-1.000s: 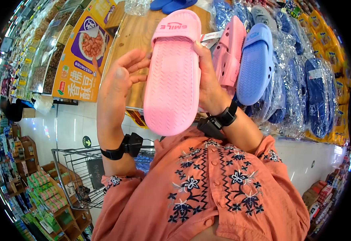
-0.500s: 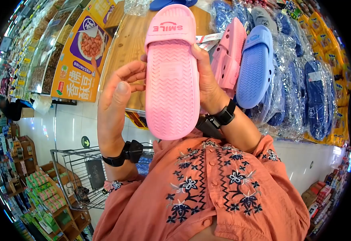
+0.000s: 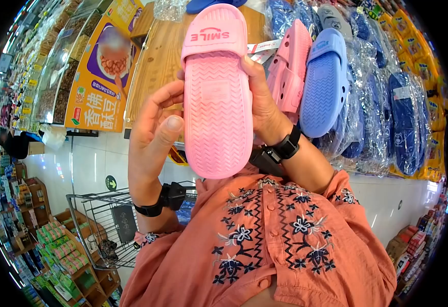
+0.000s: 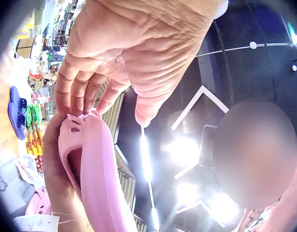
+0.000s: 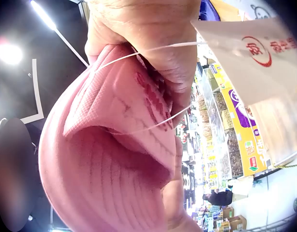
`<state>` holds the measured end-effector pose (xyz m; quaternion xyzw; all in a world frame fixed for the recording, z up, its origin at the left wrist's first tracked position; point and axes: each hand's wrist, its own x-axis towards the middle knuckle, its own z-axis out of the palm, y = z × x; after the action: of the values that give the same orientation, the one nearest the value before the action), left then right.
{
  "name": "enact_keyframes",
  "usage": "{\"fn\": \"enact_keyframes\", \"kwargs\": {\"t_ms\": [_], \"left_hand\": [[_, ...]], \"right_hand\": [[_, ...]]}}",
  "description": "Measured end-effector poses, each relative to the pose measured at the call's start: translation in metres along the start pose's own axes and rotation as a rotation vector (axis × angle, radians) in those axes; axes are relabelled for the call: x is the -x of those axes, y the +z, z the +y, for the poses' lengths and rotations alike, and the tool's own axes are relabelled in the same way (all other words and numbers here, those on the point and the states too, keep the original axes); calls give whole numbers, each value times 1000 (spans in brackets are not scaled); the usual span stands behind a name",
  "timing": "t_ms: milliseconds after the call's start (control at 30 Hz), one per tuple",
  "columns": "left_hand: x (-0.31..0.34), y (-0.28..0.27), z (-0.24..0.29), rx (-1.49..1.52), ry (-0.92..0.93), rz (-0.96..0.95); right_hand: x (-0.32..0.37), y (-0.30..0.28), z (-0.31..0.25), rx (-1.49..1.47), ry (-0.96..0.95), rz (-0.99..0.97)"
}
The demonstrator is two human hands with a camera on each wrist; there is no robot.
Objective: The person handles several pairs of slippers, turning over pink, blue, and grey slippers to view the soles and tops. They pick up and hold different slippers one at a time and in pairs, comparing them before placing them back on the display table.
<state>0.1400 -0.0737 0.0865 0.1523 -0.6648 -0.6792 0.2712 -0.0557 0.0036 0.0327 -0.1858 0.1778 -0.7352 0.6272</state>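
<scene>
In the head view a pink slide slipper (image 3: 217, 112) stands sole-side towards the body, its strap marked SMILE at the top. My right hand (image 3: 267, 105) grips its right edge near the strap, thumb on the front. In the right wrist view the right hand (image 5: 148, 34) holds the slipper (image 5: 105, 179) by the strap, and a paper tag (image 5: 259, 63) hangs from it on white string. My left hand (image 3: 155, 125) is at the slipper's left edge, fingers loosely bent and thumb apart. The left wrist view shows those fingertips (image 4: 77, 107) right at the slipper's edge.
A pink slipper (image 3: 290, 71) and a blue slipper (image 3: 324, 87) stand at the right, before bagged dark blue slippers (image 3: 408, 123). Behind is a wooden table (image 3: 157, 61). An orange sign (image 3: 98, 87) and snack bins are left; a wire cart (image 3: 101, 220) stands below.
The pink slipper has tipped so its strap and footbed face the camera more squarely, and shifted slightly left. My left thumb has lowered and come nearer the slipper. The right hand keeps its grip.
</scene>
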Motion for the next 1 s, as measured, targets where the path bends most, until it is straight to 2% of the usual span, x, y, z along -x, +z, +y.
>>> {"fn": "enact_keyframes", "kwargs": {"t_ms": [167,267,600,700,800,900,1000], "left_hand": [[7,4,3,-26,-77,17],[8,-1,-12,-176,-7,28],[15,9,-10,-197,2,59],[17,9,-13,-286,-7,22],[18,6,-25,-496,20,-31],[17,25,-29,-754,45,12],[23,31,-47,-601,9,89]], "right_hand": [[-2,-6,3,-40,-7,-35],[-2,-9,5,-67,-2,-25],[2,-7,5,-43,-10,-33],[12,4,-1,51,-22,-14],[12,18,4,190,-54,118],[3,13,15,124,-79,190],[8,6,14,285,1,185]]}}
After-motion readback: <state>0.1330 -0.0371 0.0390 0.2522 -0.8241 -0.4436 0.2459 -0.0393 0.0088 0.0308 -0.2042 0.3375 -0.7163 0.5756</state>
